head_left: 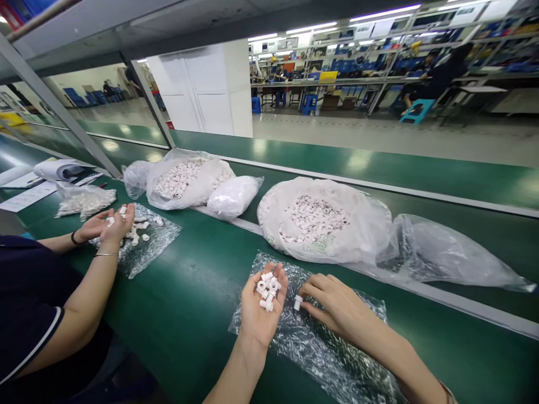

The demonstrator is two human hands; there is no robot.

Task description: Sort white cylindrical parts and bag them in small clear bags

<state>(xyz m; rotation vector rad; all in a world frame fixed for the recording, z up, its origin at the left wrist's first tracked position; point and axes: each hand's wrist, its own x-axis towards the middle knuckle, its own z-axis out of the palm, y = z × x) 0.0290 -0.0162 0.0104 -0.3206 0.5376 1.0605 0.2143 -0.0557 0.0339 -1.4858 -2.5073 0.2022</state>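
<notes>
In the head view my left hand [261, 314], palm up and fingers cupped, carries a small heap of white plastic fittings [268, 289], short flanged tubes with a round hole. To its right my right hand [332, 300] pinches a single white fitting [297, 303] between thumb and fingertips, a little apart from the heap. Both hands are over a crinkled clear plastic bag [311, 359] lying flat on the green bench. Just behind them sits a large open plastic bag [370, 224] full of similar white and pinkish parts.
At left a co-worker's hands [120, 221] hold similar parts above another clear sheet [155, 241]. A second open bag of parts [214, 174], a closed white bag [233, 196] and papers [31, 196] lie along the bench [197, 303]. A metal shelf [168, 33] hangs overhead.
</notes>
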